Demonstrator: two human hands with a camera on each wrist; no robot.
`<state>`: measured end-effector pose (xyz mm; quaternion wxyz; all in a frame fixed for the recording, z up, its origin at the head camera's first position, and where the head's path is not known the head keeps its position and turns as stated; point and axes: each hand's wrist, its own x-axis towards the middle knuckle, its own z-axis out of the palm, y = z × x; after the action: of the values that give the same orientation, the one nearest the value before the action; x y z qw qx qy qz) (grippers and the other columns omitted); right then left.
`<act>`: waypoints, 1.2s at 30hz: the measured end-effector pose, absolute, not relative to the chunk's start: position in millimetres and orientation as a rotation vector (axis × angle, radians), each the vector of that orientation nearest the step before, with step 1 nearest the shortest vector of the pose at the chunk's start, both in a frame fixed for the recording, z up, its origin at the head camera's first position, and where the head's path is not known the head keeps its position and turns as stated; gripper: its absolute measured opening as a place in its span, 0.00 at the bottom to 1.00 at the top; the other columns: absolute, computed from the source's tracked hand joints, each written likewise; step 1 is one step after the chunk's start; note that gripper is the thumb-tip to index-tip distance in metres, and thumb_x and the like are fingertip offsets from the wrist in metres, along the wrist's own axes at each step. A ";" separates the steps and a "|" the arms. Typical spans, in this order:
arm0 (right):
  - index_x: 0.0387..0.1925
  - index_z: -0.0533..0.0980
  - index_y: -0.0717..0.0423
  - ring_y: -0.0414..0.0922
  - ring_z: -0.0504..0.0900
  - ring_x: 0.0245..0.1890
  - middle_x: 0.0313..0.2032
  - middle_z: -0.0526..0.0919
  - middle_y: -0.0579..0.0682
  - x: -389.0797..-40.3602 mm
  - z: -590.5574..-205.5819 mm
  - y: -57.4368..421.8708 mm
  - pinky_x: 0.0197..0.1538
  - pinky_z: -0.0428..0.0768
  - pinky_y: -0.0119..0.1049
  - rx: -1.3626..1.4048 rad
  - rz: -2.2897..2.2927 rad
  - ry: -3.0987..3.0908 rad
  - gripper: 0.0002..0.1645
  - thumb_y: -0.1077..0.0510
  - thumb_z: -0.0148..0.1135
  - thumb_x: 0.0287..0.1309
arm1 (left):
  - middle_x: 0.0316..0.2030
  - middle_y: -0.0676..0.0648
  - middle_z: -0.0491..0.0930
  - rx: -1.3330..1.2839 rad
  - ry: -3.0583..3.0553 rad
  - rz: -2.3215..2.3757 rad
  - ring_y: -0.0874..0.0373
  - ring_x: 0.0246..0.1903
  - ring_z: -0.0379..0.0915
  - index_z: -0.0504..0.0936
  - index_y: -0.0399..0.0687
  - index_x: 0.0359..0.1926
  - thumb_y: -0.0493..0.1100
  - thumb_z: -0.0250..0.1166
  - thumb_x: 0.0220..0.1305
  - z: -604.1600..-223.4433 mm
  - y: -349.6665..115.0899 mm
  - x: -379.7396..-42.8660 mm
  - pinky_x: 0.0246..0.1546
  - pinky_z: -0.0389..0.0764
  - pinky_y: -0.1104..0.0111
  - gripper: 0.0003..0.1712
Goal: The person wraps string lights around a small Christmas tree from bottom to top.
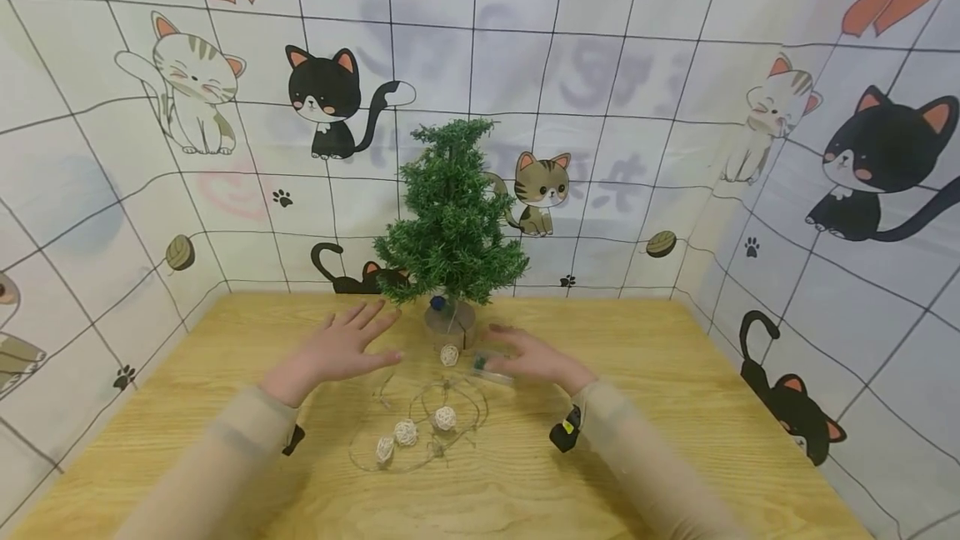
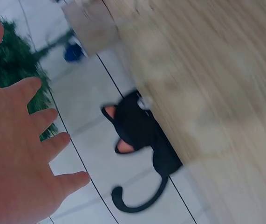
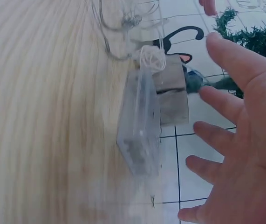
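Observation:
A small artificial Christmas tree [image 1: 453, 223] stands upright at the back of the table on a greyish-brown base [image 3: 173, 100]. Beside its trunk shows a small dark blue object [image 1: 438, 303]. My left hand [image 1: 348, 344], fingers spread, is left of the base and holds nothing. To the right is my right hand [image 1: 534, 354], also spread, near a clear plastic box [image 3: 135, 123] in front of the base; whether it touches the box I cannot tell. A thin light string [image 1: 427, 394] lies looped between my arms, with several white woven balls [image 1: 446, 417] along it.
The light wood table [image 1: 630, 407] meets a white cloth backdrop [image 1: 525, 73] with cats and grid lines at the back and both sides. Dark wrist devices [image 1: 565, 433] sit under the sleeves.

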<state>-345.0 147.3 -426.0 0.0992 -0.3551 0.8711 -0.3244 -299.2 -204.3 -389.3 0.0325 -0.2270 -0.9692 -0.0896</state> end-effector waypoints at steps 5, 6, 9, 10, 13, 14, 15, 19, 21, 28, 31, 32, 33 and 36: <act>0.67 0.67 0.57 0.62 0.52 0.71 0.73 0.52 0.60 -342.8 -435.9 139.4 0.66 0.56 0.63 -1.039 -0.961 2.554 0.35 0.46 0.60 0.64 | 0.75 0.43 0.46 -0.790 -3.004 -0.273 0.40 0.73 0.39 0.59 0.58 0.74 0.77 0.48 0.61 -395.2 -178.9 -287.7 0.65 0.42 0.35 0.48; 0.67 0.68 0.57 0.62 0.51 0.71 0.73 0.51 0.60 -342.5 -437.6 138.2 0.66 0.56 0.63 -1.035 -0.958 2.548 0.33 0.48 0.61 0.64 | 0.75 0.43 0.46 -0.806 -3.018 -0.273 0.40 0.73 0.39 0.60 0.58 0.74 0.77 0.49 0.61 -396.9 -174.2 -285.1 0.65 0.42 0.35 0.47; 0.65 0.71 0.58 0.64 0.50 0.71 0.73 0.51 0.62 -342.0 -441.6 135.5 0.66 0.54 0.63 -1.041 -0.928 2.541 0.30 0.54 0.62 0.62 | 0.74 0.41 0.49 -0.861 -3.072 -0.311 0.40 0.73 0.40 0.64 0.57 0.72 0.75 0.54 0.60 -401.8 -161.8 -277.7 0.64 0.43 0.35 0.46; 0.64 0.72 0.57 0.64 0.49 0.71 0.72 0.51 0.63 -342.0 -442.1 134.5 0.66 0.53 0.64 -1.047 -0.916 2.542 0.29 0.56 0.63 0.62 | 0.74 0.42 0.50 -0.873 -3.091 -0.322 0.40 0.72 0.41 0.64 0.57 0.72 0.75 0.54 0.59 -403.1 -158.5 -275.7 0.64 0.43 0.35 0.46; 0.61 0.74 0.57 0.66 0.46 0.71 0.72 0.52 0.65 -343.0 -442.1 130.0 0.67 0.49 0.65 -1.068 -0.889 2.556 0.26 0.59 0.63 0.60 | 0.74 0.43 0.50 -0.886 -3.139 -0.371 0.40 0.72 0.42 0.64 0.57 0.72 0.73 0.57 0.59 -406.8 -151.4 -272.7 0.64 0.45 0.35 0.45; 0.60 0.75 0.57 0.67 0.46 0.71 0.71 0.54 0.65 -343.6 -442.4 127.8 0.66 0.48 0.66 -1.081 -0.872 2.571 0.26 0.58 0.63 0.60 | 0.74 0.44 0.50 -0.885 -3.148 -0.382 0.40 0.72 0.43 0.64 0.57 0.72 0.73 0.58 0.59 -407.7 -149.9 -272.2 0.64 0.45 0.35 0.46; 0.59 0.76 0.56 0.67 0.46 0.71 0.71 0.54 0.65 -344.0 -443.2 125.5 0.66 0.47 0.67 -1.079 -0.847 2.589 0.25 0.57 0.64 0.60 | 0.74 0.45 0.49 -0.879 -3.159 -0.386 0.40 0.72 0.43 0.64 0.57 0.72 0.73 0.58 0.59 -408.7 -149.0 -271.9 0.64 0.45 0.35 0.46; 0.59 0.78 0.48 0.67 0.44 0.71 0.71 0.57 0.60 -340.0 -447.3 114.1 0.62 0.40 0.74 -1.013 -0.764 2.671 0.25 0.50 0.65 0.59 | 0.74 0.44 0.50 -0.884 -3.185 -0.407 0.38 0.72 0.43 0.64 0.56 0.72 0.74 0.58 0.57 -410.4 -146.3 -268.7 0.64 0.45 0.34 0.47; 0.59 0.77 0.42 0.66 0.42 0.72 0.72 0.57 0.57 -334.5 -448.6 109.0 0.59 0.37 0.77 -0.954 -0.713 2.704 0.26 0.48 0.65 0.58 | 0.74 0.43 0.50 -0.903 -3.190 -0.412 0.38 0.72 0.43 0.65 0.54 0.71 0.74 0.58 0.57 -410.8 -145.5 -266.4 0.63 0.44 0.34 0.48; 0.61 0.75 0.34 0.63 0.39 0.73 0.73 0.54 0.52 -319.5 -445.2 102.2 0.58 0.33 0.78 -0.877 -0.507 2.819 0.24 0.50 0.58 0.64 | 0.74 0.45 0.52 -0.931 -3.175 -0.329 0.40 0.72 0.44 0.66 0.58 0.71 0.74 0.58 0.57 -409.3 -140.6 -264.2 0.64 0.45 0.35 0.46; 0.61 0.76 0.32 0.62 0.39 0.73 0.74 0.53 0.50 -316.1 -445.1 104.7 0.58 0.33 0.78 -0.856 -0.411 2.860 0.25 0.56 0.56 0.65 | 0.74 0.46 0.52 -0.938 -3.161 -0.318 0.41 0.72 0.44 0.67 0.58 0.70 0.74 0.59 0.57 -405.9 -138.3 -264.8 0.65 0.43 0.35 0.45; 0.60 0.76 0.32 0.62 0.39 0.73 0.74 0.53 0.50 -315.1 -445.5 105.6 0.58 0.33 0.78 -0.851 -0.399 2.868 0.25 0.58 0.57 0.64 | 0.74 0.45 0.52 -0.939 -3.159 -0.326 0.41 0.72 0.43 0.68 0.58 0.70 0.73 0.59 0.57 -404.8 -138.2 -265.0 0.65 0.43 0.35 0.45; 0.59 0.77 0.32 0.62 0.39 0.73 0.74 0.54 0.50 -314.2 -445.5 106.1 0.58 0.33 0.78 -0.853 -0.398 2.874 0.26 0.59 0.58 0.63 | 0.74 0.46 0.52 -0.939 -3.158 -0.337 0.42 0.72 0.43 0.68 0.57 0.70 0.72 0.60 0.57 -403.2 -138.5 -264.7 0.65 0.43 0.36 0.44; 0.53 0.81 0.32 0.63 0.43 0.73 0.72 0.58 0.50 -312.8 -444.8 105.3 0.58 0.32 0.78 -0.888 -0.406 2.913 0.22 0.58 0.62 0.61 | 0.74 0.46 0.52 -0.930 -3.151 -0.389 0.42 0.72 0.43 0.71 0.56 0.68 0.69 0.63 0.57 -399.0 -142.9 -263.6 0.65 0.44 0.36 0.42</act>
<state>-312.8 105.3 -444.8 0.0349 -0.2887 0.9476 -0.1320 -263.6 -142.9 -399.0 -0.0835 -0.2801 -0.9491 -0.1173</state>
